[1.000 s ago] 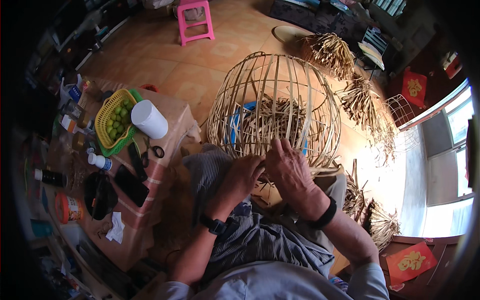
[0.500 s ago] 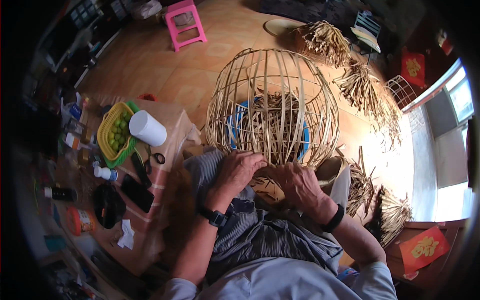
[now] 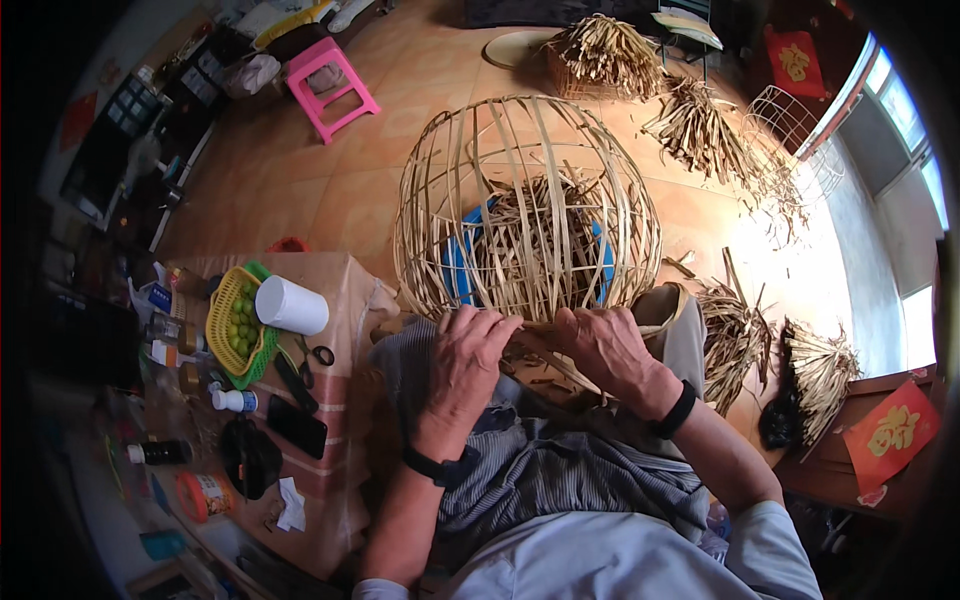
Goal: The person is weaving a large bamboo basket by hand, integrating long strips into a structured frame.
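Tiled floor (image 3: 300, 190) behind; bamboo frame (image 3: 527, 200) rested on lap for steadying. Left hand (image 3: 468, 360), right hand (image 3: 605, 345): fingers clamped on near rim strips.

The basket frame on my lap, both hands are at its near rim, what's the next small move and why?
Probably tuck the loose strip under the rim of the basket frame and pull it snug. The left hand and right hand both press on that rim, and the strip juts free below the right hand, not yet woven in.
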{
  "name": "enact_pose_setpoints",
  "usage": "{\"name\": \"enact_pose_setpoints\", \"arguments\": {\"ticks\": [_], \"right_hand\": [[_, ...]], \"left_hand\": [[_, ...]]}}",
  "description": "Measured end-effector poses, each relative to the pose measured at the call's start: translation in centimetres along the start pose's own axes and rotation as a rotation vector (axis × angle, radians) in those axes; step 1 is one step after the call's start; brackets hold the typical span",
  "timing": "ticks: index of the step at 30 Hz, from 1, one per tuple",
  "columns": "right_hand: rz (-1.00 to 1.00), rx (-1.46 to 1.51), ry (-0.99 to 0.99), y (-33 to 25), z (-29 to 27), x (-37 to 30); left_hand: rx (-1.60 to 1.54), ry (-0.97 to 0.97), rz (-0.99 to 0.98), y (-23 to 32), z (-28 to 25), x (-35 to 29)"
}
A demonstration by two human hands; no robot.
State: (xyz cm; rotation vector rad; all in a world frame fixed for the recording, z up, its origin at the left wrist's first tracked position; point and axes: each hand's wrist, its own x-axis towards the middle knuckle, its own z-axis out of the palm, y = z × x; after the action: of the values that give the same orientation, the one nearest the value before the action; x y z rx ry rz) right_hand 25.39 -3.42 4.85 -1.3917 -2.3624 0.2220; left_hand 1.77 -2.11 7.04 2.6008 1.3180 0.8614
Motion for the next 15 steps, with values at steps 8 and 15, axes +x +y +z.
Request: {"name": "enact_pose_setpoints", "arguments": {"ticks": [8, 15], "right_hand": [[-0.001, 0.026, 0.064, 0.9, -1.0, 0.3], [0.097, -0.061, 0.170, -4.5, -2.1, -2.0]], "left_hand": [[-0.152, -0.053, -0.168, 0.3, 0.8, 0.0], [-0.475, -0.173, -0.287, -2.0, 0.6, 0.0]]}}
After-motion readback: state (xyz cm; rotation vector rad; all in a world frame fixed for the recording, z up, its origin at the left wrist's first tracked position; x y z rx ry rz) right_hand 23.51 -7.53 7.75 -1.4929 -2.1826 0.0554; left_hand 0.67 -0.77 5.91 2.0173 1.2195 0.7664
